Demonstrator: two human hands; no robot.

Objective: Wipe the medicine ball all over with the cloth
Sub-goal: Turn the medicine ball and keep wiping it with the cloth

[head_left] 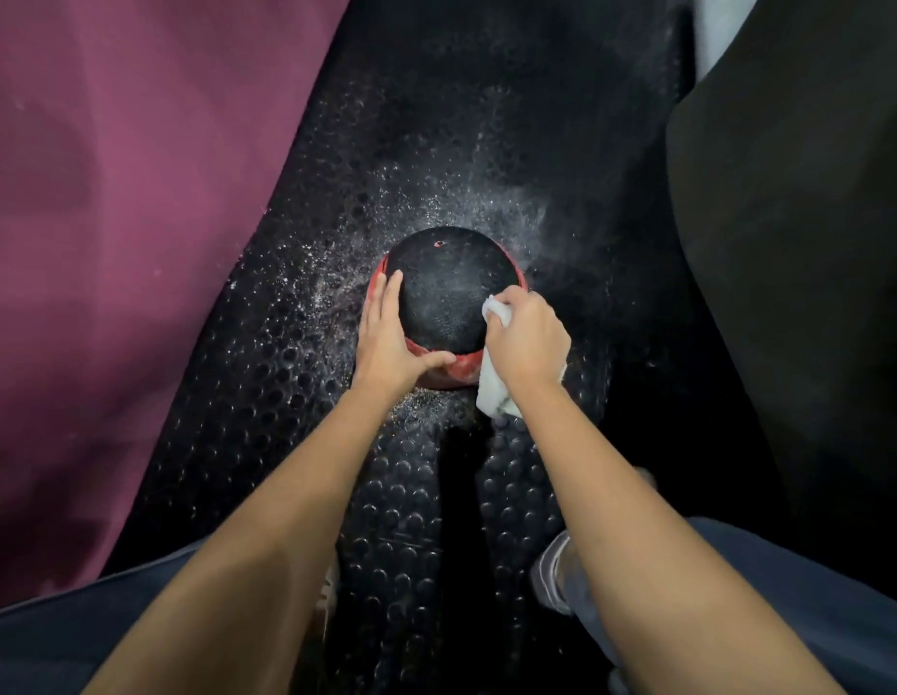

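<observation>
A black medicine ball (449,288) with red panels sits on the dark studded floor mat, a small valve hole near its top. My left hand (388,338) lies flat on the ball's left side, fingers spread and thumb hooked along the lower red band. My right hand (529,338) is closed on a white cloth (494,388) pressed against the ball's right side. A corner of the cloth pokes out above the fingers and the rest hangs below the wrist. The ball's underside and far side are hidden.
White droplets or specks are scattered on the rubber mat (286,353) around the ball. A maroon padded surface (110,218) rises on the left, a dark bulky object (797,243) on the right. My knees in dark trousers and a grey shoe (554,569) fill the bottom.
</observation>
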